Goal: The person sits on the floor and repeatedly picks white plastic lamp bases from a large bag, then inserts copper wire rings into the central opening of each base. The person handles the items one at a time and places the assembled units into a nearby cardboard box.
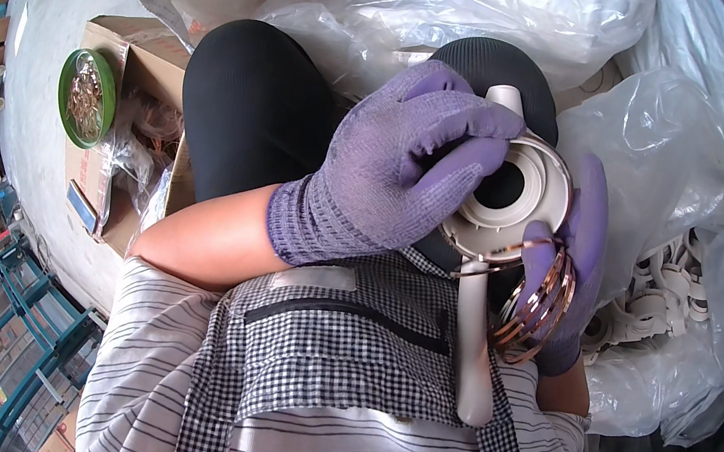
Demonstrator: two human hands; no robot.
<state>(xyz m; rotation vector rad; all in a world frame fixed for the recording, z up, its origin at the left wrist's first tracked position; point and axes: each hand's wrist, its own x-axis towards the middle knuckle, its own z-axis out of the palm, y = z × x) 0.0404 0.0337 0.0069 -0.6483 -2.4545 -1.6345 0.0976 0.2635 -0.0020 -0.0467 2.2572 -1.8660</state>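
Observation:
Both my hands wear purple knit gloves. My left hand (402, 161) lies over a round white plastic part (530, 192) with a dark centre hole and a long white handle (477, 341) running down toward my lap. Its fingers press on the part's rim. My right hand (578, 262) holds the part's right side from below and also carries a bunch of several copper-coloured metal rings (538, 305) around its fingers. One ring sits at the part's lower edge.
Clear plastic bags (694, 186) full of white plastic parts (655, 304) surround my knees at the top and right. An open cardboard box (135, 64) stands at the left, with a green round tub (85, 97) of copper rings on it. Blue metal racks show at lower left.

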